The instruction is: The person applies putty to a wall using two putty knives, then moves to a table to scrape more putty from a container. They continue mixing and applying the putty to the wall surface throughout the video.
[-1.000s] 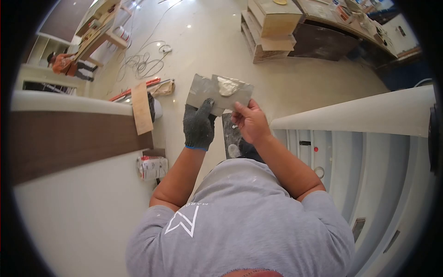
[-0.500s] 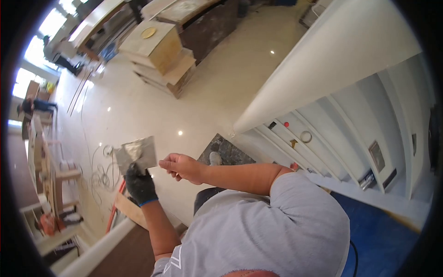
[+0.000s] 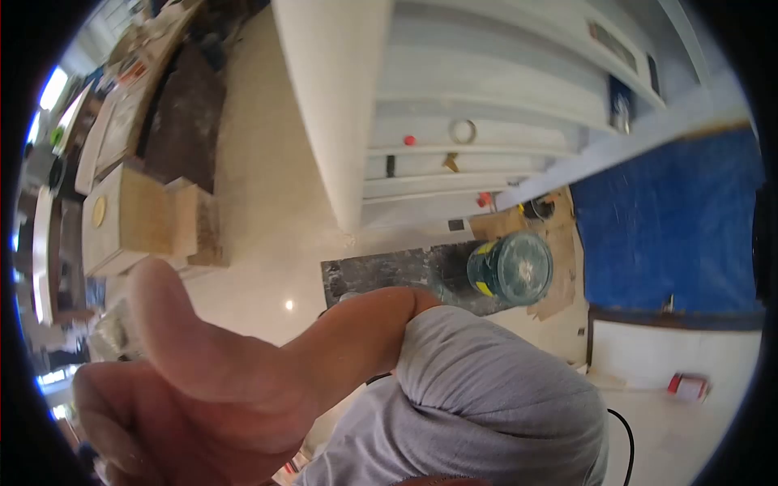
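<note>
My right hand [image 3: 219, 389] is raised close to the camera at the lower left, large and somewhat blurred. Its palm faces me and the thumb stands apart from loosely curled fingers. No tool shows in it. The forearm comes across from a grey short sleeve [image 3: 470, 356]. My left hand is out of sight, and so is the flat plate with the pale paste. A pale greyish lump [image 3: 117, 332] shows behind the right hand, too blurred to name.
A green lidded bucket [image 3: 523, 267] stands on a dark stained mat [image 3: 373, 275]. White shelving [image 3: 478, 105] rises beyond, holding a tape roll [image 3: 463, 131]. Blue sheeting [image 3: 664, 227] covers the right side. Wooden boxes [image 3: 134, 215] are at left; a red-and-white box [image 3: 687, 386] lies at right.
The view has swung right, bringing in the bucket and more blue sheeting. My right hand has come up close to the camera. The gloved left hand and its plate have left view.
</note>
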Demonstrator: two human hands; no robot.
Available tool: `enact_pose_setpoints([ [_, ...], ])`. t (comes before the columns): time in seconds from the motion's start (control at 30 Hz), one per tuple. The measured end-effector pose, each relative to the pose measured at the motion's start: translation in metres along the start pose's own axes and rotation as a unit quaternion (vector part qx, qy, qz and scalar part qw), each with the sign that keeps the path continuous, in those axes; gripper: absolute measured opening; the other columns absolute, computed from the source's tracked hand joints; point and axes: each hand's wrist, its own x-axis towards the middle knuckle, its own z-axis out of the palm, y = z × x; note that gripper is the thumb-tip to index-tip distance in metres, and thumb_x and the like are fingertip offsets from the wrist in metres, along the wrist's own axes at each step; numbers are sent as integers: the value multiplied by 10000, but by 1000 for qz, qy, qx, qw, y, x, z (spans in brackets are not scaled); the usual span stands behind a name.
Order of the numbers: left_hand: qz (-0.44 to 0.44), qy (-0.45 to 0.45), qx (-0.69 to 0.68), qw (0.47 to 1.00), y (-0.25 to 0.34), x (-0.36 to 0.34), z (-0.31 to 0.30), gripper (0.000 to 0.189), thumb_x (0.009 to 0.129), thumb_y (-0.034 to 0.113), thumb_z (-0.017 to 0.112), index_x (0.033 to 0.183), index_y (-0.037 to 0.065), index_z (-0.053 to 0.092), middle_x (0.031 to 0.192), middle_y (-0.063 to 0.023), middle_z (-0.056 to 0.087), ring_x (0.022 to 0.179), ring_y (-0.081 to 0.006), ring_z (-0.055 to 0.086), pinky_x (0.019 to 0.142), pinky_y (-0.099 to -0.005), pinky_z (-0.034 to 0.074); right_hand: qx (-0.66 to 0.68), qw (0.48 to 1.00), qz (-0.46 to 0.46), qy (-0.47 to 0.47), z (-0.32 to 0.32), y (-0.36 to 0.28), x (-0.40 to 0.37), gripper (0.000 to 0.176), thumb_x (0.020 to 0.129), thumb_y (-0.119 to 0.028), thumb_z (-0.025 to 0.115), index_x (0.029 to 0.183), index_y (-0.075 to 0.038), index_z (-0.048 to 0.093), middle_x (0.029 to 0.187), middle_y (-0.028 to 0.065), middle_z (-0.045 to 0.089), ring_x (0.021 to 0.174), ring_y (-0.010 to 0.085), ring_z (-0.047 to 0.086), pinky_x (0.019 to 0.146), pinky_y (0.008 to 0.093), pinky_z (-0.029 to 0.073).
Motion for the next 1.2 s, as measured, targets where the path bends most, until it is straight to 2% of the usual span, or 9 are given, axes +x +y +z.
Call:
enact_pose_setpoints([
  [0.07,58,-57,-122,989,6,-39,18,319,953,335,437,965,43,565,1058,-84,606,955,-257,534,867,-374,434,-22,999,8,-33,-21,31,-49,701,912,-711,265,1182,-117,519,1011,249,660,932,341,665,678,415,534],
  [0.17,96,-114,-207,967,46,-123,15,334,949,354,428,915,55,574,1053,-71,599,946,-265,518,867,-390,423,-50,995,33,-82,-65,99,-120,683,915,-699,279,1172,-115,523,1015,238,659,936,336,663,686,414,533],
  [0.33,56,-73,-128,987,135,-229,-34,302,937,330,454,930,55,580,1044,-73,606,949,-260,530,865,-386,433,-23,994,49,-96,-92,204,-177,655,921,-680,302,1155,-113,530,1022,219,658,942,327,660,700,411,531],
  [0.5,-63,58,86,993,230,-297,-112,272,926,305,480,945,56,587,1035,-74,613,952,-255,543,863,-382,444,-15,990,81,-111,-92,293,-173,627,926,-661,325,1138,-110,537,1029,201,656,949,318,657,713,409,529],
  [0.63,-222,219,246,918,289,-355,-195,250,916,286,501,957,56,592,1028,-76,619,955,-251,553,861,-379,452,-20,990,85,-108,-86,335,-181,605,931,-646,343,1124,-109,542,1035,186,654,954,311,654,724,407,528],
  [0.73,-297,312,288,855,325,-395,-254,236,909,271,517,966,56,596,1022,-77,623,956,-248,560,860,-376,458,-17,992,87,-93,-91,359,-190,588,934,-634,357,1114,-107,546,1039,175,653,958,306,652,732,405,527],
  [0.83,-326,385,296,811,363,-437,-299,223,902,256,533,975,57,600,1017,-77,627,958,-245,567,858,-374,464,-1,991,114,-66,-101,393,-205,572,937,-623,371,1104,-106,550,1043,164,652,961,300,650,740,404,526],
  [0.97,-336,429,310,779,404,-470,-322,209,893,237,554,987,57,605,1010,-79,633,961,-241,577,857,-371,472,34,989,136,-54,-93,424,-215,551,941,-607,389,1090,-104,556,1049,149,651,966,293,648,750,402,524],
  [1.2,-355,434,318,765,419,-489,-333,197,877,203,591,1008,58,614,997,-81,643,965,-234,595,854,-365,487,-40,988,149,2,-46,394,-256,515,949,-581,421,1066,-101,565,1059,123,648,975,281,643,769,398,522],
])
